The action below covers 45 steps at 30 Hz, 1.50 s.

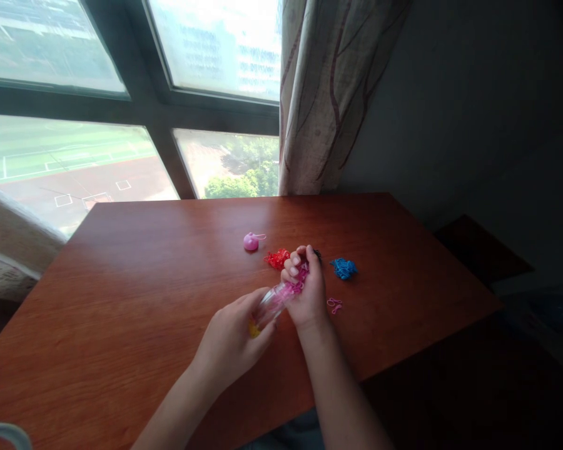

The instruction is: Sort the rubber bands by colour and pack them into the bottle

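My left hand [232, 337] is wrapped round a small clear bottle [271, 303] that lies tilted, its mouth toward my right hand; something yellow shows at its base. My right hand [304, 287] is closed on a clump of pink rubber bands [298, 281] at the bottle's mouth. A red pile of bands [277, 258] lies just behind my right hand, and a blue pile [344, 268] to its right. A couple of loose pink bands [334, 305] lie by my right wrist. A pink cap [251, 241] sits further back on the wooden table [136, 281].
The table stands against a large window [122, 94] with a patterned curtain [328, 94] at its right side. A dark wall and a lower dark surface [478, 244] lie to the right. A pale curved object [4, 434] shows at the bottom left corner.
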Each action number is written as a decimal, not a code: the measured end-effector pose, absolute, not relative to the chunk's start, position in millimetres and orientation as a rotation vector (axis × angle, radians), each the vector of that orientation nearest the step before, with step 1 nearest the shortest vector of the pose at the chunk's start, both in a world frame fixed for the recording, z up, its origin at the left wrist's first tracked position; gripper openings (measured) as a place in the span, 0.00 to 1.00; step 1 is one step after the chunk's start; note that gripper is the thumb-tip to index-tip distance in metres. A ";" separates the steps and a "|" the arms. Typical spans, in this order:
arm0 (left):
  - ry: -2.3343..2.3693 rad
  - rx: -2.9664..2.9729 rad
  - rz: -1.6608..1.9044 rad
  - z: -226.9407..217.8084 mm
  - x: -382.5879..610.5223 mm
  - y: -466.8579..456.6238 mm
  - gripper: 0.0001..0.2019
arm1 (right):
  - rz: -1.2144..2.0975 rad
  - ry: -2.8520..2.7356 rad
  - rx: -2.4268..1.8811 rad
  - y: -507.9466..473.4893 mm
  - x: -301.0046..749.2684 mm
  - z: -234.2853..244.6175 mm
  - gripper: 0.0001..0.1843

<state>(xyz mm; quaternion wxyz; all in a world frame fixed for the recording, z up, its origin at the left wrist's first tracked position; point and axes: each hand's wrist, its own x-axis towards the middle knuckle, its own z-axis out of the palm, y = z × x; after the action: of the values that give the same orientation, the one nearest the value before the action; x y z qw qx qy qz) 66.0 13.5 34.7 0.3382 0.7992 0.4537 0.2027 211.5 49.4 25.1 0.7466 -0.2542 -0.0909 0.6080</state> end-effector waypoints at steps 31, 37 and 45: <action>1.177 1.973 0.705 34.1 66.7 12.7 0.12 | 1.396 -0.381 -0.458 41.4 201.2 28.7 0.17; 1.194 1.984 0.679 33.1 66.9 12.8 0.09 | 1.436 -0.468 -0.446 41.5 201.8 27.4 0.17; 1.156 1.986 0.667 34.5 67.0 13.5 0.09 | 1.478 -0.381 -0.413 37.8 206.2 32.4 0.13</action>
<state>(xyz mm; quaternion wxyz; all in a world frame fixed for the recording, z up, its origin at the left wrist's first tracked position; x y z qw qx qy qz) 67.0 13.5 34.5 0.3654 0.7726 0.4497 0.2596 206.2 37.8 32.4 0.7035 -0.1858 -0.1713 0.6642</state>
